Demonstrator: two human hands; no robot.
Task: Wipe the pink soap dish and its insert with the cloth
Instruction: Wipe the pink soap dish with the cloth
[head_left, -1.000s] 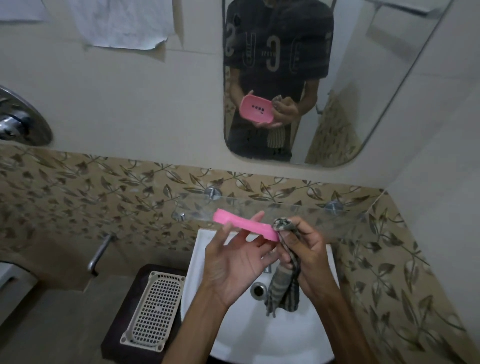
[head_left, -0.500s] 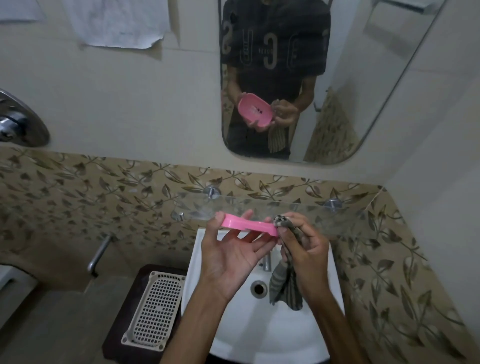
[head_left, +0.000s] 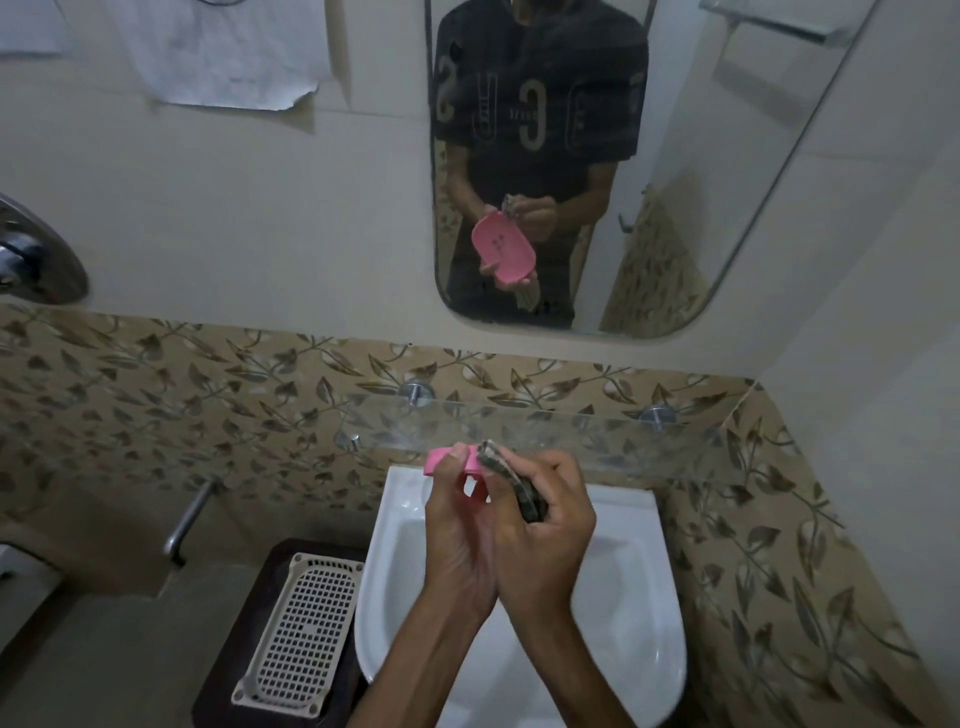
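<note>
While the left hand (head_left: 457, 525) grips the pink soap dish (head_left: 451, 461) on edge above the white basin (head_left: 639, 587), probably to expose its rim, the right hand (head_left: 545, 530) clenches the bunched striped cloth (head_left: 511, 480) against that edge. The pale grid insert (head_left: 306, 631) lies apart on the dark stand (head_left: 218, 691) beside the basin, seemingly awaiting its turn.

Pink soap dish (head_left: 451, 461) tilted on edge, touching bunched cloth (head_left: 511, 483); white perforated insert (head_left: 301, 631) lies flat.
</note>
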